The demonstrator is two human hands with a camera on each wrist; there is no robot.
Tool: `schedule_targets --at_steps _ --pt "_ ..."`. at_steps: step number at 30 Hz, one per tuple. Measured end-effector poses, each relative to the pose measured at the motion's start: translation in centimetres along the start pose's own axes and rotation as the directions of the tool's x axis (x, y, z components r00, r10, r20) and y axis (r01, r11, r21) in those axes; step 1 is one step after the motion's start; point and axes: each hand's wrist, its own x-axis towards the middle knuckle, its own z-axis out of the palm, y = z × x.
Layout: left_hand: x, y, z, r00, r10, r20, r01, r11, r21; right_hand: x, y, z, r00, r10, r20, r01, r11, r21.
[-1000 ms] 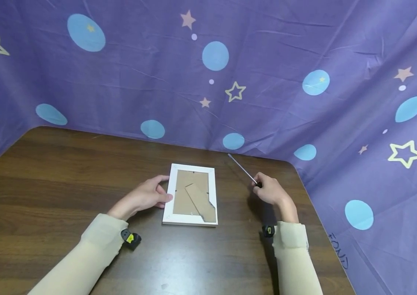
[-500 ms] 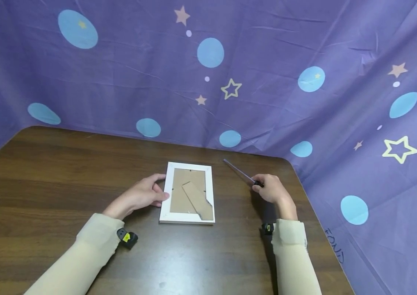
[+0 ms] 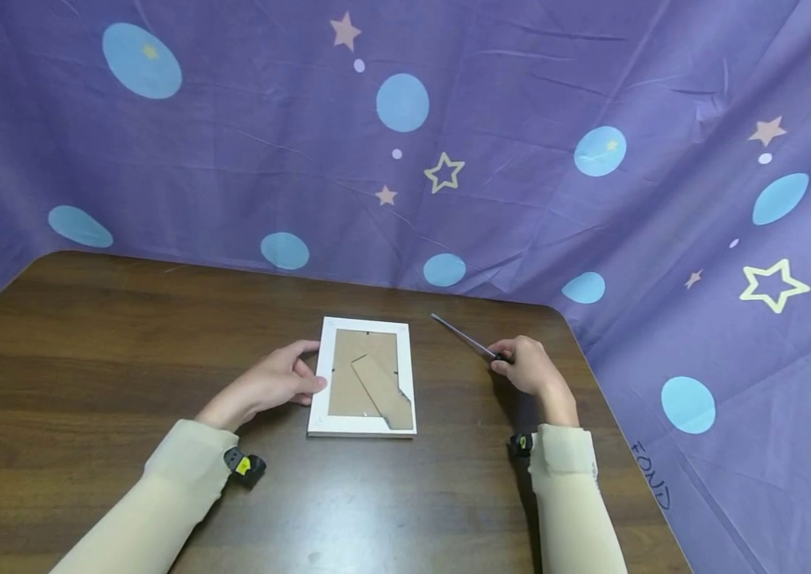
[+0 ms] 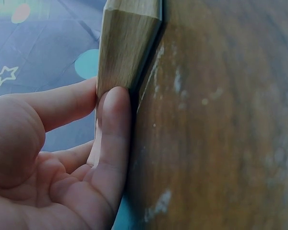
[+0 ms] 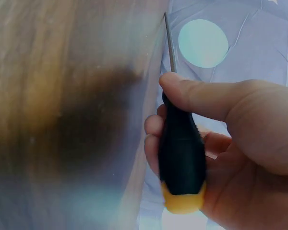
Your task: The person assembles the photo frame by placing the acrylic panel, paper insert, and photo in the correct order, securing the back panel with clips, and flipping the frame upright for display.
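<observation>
A white picture frame (image 3: 411, 375) lies back-up on the table, showing a brown backing board with a slanted stand flap (image 3: 383, 391). My left hand (image 3: 276, 379) grips its left edge between thumb and fingers. In the left wrist view, digits of the left hand (image 4: 62, 163) press against the frame's wood-toned side (image 4: 127, 43). To the right, my right hand (image 3: 530, 368) holds a screwdriver (image 3: 466, 337), its long metal shaft pointing to the far left, apart from the frame. In the right wrist view, fingers wrap the screwdriver's black handle (image 5: 182, 158), which has a yellow end.
The dark wooden table (image 3: 125, 343) extends around both hands. A purple curtain (image 3: 505, 119) with stars and blue ovals borders its back and sides. Wrist cameras (image 3: 246, 466) are strapped to both sleeves.
The whole head view has shifted slightly, so things sit a little farther left. The screwdriver's tip has dipped slightly. Both hands keep their holds.
</observation>
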Motion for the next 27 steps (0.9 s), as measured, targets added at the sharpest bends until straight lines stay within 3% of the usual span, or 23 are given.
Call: schedule_targets --at_steps 27 --pt "0.24 -0.27 0.05 1.000 -0.015 -0.011 0.016 1.000 0.022 -0.02 0.14 0.35 1.000 -0.005 0.010 0.005 0.999 -0.035"
